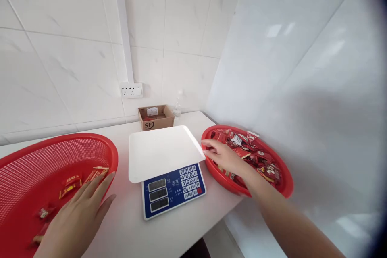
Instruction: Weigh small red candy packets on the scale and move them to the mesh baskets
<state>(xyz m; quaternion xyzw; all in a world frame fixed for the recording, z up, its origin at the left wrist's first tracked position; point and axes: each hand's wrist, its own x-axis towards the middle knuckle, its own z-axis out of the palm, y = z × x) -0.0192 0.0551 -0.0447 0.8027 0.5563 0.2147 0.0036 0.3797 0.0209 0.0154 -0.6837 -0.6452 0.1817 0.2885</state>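
Observation:
My left hand (80, 213) is over the near right side of a red mesh basket (113, 151), palm down with its fingers stretched out. Several wrapped candies (71, 186) lie in that basket beneath and beside the hand. My right hand (225, 156) hovers at the left rim of a second red basket (286, 181), fingertips close to the scale's tray edge. Its thumb and fingers are apart, and nothing shows in them. Red-wrapped snack packets (262, 160) fill this basket. Between the baskets stands a digital scale (178, 187) with a bare white tray (161, 153).
Behind the scale sits an open cardboard box (161, 123), with a clear plastic bottle (177, 107) beside it. A socket panel (131, 90) is on the tiled wall. The white table (127, 225) ends at a front edge, and a glossy panel (272, 72) rises on the right.

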